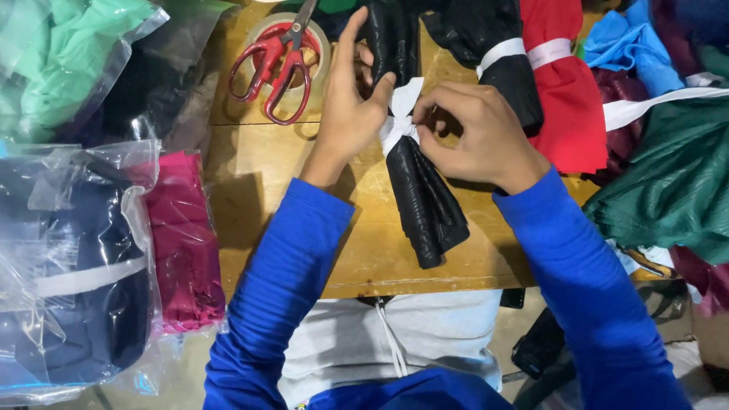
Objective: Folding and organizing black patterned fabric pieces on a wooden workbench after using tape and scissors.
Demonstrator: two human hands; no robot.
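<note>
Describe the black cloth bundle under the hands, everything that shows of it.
The black cloth bundle is a rolled or folded length of crinkled, slightly shiny black fabric, lying on the wooden table. A white strip cinches it near its middle into a knot or bow. Its lower end fans out toward the table's near edge; its upper end runs up behind the hands. The left hand and right hand both pinch the strip.

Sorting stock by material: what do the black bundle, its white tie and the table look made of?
Black bundle: fabric, crinkled with a slight sheen, perhaps synthetic. White tie: matte cloth strip, knotted, pinched by both hands. Table: wood, with visible grain and worn yellowish varnish.
</note>
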